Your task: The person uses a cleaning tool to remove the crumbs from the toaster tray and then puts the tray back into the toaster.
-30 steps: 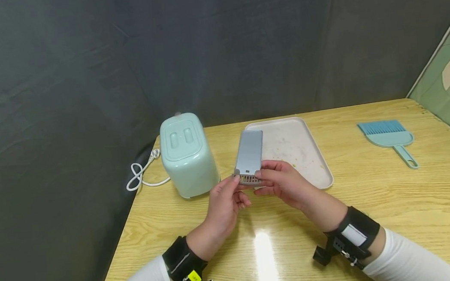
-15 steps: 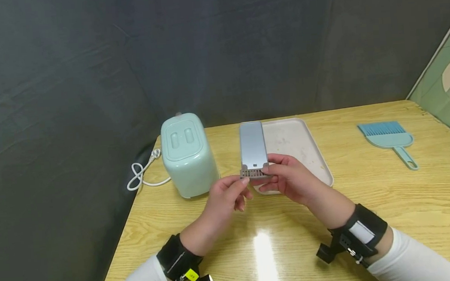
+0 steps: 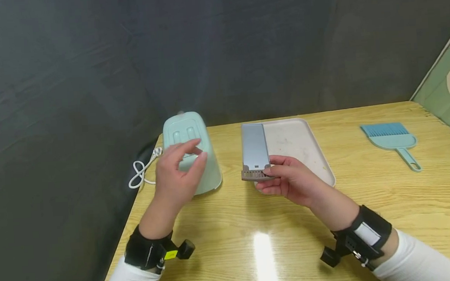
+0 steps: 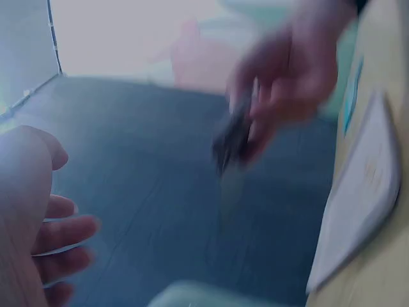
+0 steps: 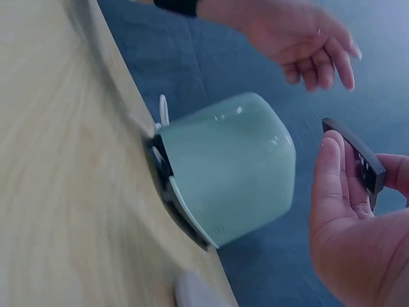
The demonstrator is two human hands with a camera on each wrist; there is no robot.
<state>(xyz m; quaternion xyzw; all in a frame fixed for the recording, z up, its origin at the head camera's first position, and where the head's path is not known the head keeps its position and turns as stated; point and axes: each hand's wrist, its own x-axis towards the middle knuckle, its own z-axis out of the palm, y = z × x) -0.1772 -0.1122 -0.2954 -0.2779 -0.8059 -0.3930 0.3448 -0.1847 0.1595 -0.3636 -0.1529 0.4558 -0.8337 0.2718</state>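
My right hand (image 3: 289, 177) pinches a flat grey crumb tray (image 3: 254, 145) by its brown slotted end, thumb on top and fingers below. The crumb tray is held in the air over the left side of a white tray (image 3: 292, 140). My left hand (image 3: 176, 173) holds nothing; its fingers are loosely bent. In the head view it covers part of a mint-green toaster (image 3: 209, 176) with a lid on top. From the right wrist view, the toaster (image 5: 233, 169) shows its smooth side and a dark gap at its base. The left wrist view is blurred.
A white power cord (image 3: 136, 176) with its plug lies left of the toaster near the table's edge. A small dustpan with a blue brush (image 3: 392, 136) lies at the right. Crumbs dot the white tray. A dark curtain (image 3: 242, 49) hangs behind the table.
My left hand has let go of the crumb tray and moved left in front of the toaster. The right hand still holds the crumb tray, which has turned straighter and shifted slightly right.
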